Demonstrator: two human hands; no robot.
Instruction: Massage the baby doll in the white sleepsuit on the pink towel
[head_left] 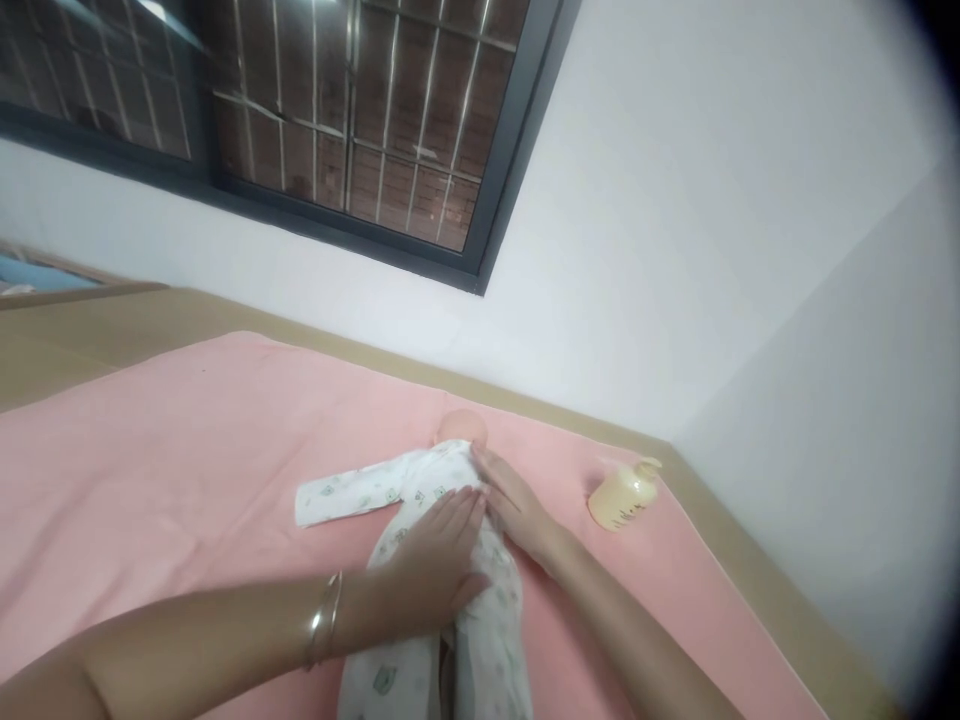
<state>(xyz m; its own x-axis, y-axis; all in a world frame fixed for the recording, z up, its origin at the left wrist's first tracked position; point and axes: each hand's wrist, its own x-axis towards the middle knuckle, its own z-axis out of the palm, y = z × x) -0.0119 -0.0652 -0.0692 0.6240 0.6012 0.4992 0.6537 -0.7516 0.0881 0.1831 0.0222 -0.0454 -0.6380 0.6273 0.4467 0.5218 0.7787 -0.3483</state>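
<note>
Head view: you have both hands on a white suit (416, 515) that has little green pictures on it. The suit lies spread out on a pink sheet (225, 450), low in the middle of the view, and a smooth, round head (461, 428) shows at its top. Your left hand (431, 560) lies across the chest of the suit, open and nearly flat, with its fingers close together and its thumb sticking out to the right. It has nothing in its grip that you can see. Your right hand (521, 510) rests on the right edge of the suit, near the shoulder, with its fingers stretched out and a bit bent. You cannot tell if it pinches some cloth. The tips of your two hands are very close, and you cannot tell if they touch. One sleeve (345, 492) reaches out flat to the left, and the legs of the suit run off the bottom of the view. A shiny bracelet (324, 620) is around your left wrist. A yellow bottle (622, 497) with a pump top is on the sheet, to the right of your right hand. Behind it all are a white wall (637, 200) and a window (420, 110) with bars
</note>
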